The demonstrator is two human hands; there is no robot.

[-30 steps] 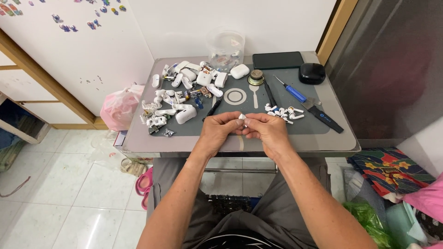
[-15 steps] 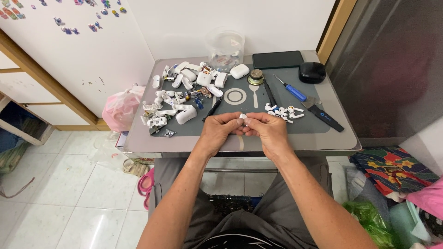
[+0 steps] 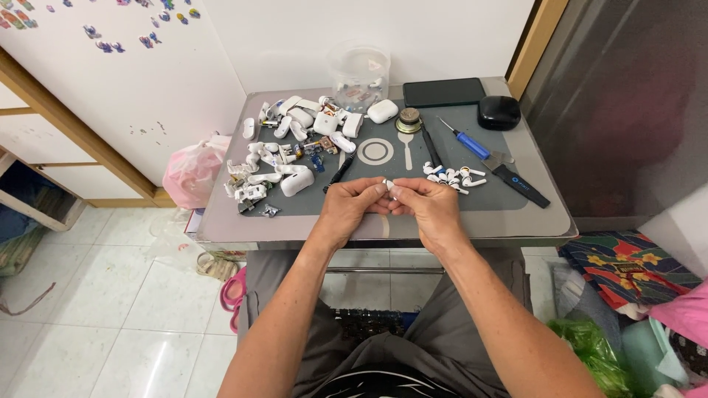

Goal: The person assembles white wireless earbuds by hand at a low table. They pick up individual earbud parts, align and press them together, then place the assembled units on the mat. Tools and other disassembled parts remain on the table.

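Both hands meet over the near middle of a grey work mat (image 3: 509, 199) on a small table. My left hand (image 3: 352, 206) and my right hand (image 3: 429, 209) pinch one small white earbud (image 3: 389, 186) between their fingertips. A cluster of several loose white earbuds (image 3: 451, 175) lies just beyond my right hand. To the left of my left hand a heap of white earbud cases and parts (image 3: 291, 151) covers the mat.
On the table's far side stand a clear plastic tub (image 3: 360, 68), a dark phone (image 3: 444, 92), a black oval case (image 3: 498, 113), a blue screwdriver (image 3: 466, 139), a black pry tool (image 3: 521, 185) and a round metal part (image 3: 408, 120). A pink bag (image 3: 190, 171) hangs at the left.
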